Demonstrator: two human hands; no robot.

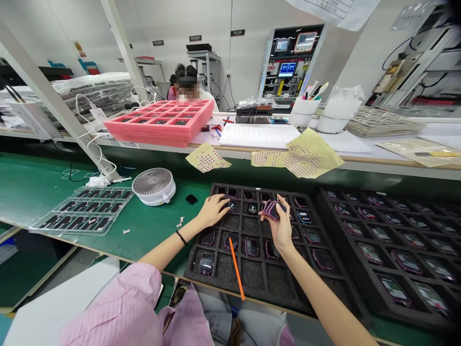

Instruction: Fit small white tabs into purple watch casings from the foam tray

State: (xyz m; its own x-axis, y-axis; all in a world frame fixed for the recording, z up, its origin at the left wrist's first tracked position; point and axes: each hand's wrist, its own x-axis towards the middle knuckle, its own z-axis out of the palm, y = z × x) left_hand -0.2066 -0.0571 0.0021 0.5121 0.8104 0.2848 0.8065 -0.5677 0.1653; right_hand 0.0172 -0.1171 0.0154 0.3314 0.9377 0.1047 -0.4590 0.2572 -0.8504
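A black foam tray (230,274) holds several purple-framed watch cases in its compartments, two of them showing lit round dials. My left hand (213,211) reaches over the tray's upper left part, fingers apart, the fingertips beside a watch with a lit dial (232,206). In my right hand (281,226) is a small stack of purple watch frames (272,210), gripped above the tray's upper middle. An orange stick (236,269) lies slanting across the tray's lower compartments.
A second black foam tray (360,250) of watches lies at the right. Left are a white round fan (153,186), a clear tray (86,211) of dark parts and a loose black piece (191,199). A pink foam tray (154,129) rests on the shelf; a person sits beyond.
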